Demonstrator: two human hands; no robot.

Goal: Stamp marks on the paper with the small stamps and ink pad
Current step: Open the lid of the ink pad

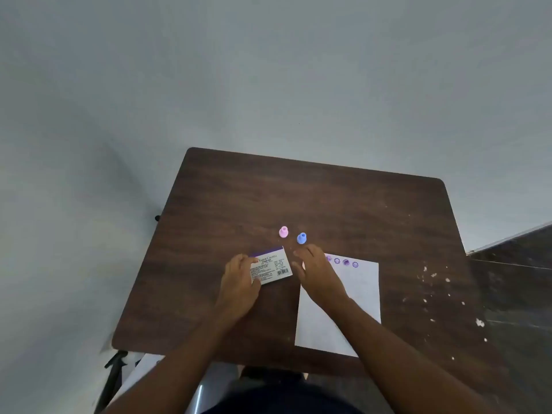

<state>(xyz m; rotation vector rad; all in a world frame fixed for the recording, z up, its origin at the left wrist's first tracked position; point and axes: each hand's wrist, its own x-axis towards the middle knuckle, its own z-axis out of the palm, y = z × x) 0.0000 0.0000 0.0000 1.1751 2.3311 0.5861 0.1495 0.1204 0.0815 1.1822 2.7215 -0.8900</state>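
Observation:
A white and purple ink pad box (273,265) lies shut on the brown table (298,198), label side up. My left hand (240,280) rests on its left end, fingers curled over the edge. My right hand (318,271) hovers just right of the box with fingers spread, holding nothing, over the top left corner of the white paper (355,294). Several purple stamp marks (342,261) run along the paper's top edge. A pink stamp (283,232) and a blue stamp (302,238) stand upright beyond the box.
White specks (433,276) are scattered on the table's right side. A grey wall rises behind the table. A dark floor strip (513,264) shows at the right, and a black stand leg (112,372) at the lower left.

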